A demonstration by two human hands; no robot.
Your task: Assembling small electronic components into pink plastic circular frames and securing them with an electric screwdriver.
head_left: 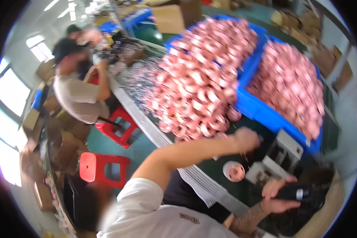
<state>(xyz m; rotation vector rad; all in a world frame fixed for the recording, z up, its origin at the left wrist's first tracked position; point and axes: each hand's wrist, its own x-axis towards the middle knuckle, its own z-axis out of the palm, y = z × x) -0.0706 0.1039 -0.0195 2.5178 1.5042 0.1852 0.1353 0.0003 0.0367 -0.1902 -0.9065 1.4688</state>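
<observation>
My left hand (pixel 248 141) reaches over the dark tabletop beside the heap of pink parts; motion blurs its fingers, so what they hold, if anything, is unclear. My right hand (pixel 279 196) is wrapped round a black electric screwdriver (pixel 295 192), with a coiled cord (pixel 349 174) running off to the right. A single round pink part (pixel 236 172) with holes in its face sits on the table between my hands. Just beyond my right hand stands a small light-grey boxy device (pixel 286 148) with an open front. Pink round parts (pixel 202 87) are heaped past my left hand.
Two blue bins (pixel 258 113) full of pink parts stand at the far right. Small shiny pieces (pixel 141 81) lie piled left of the heap. A white ridged strip (pixel 198 182) edges the table. Red stools (pixel 103 166) and a seated person (pixel 77 83) are at the left.
</observation>
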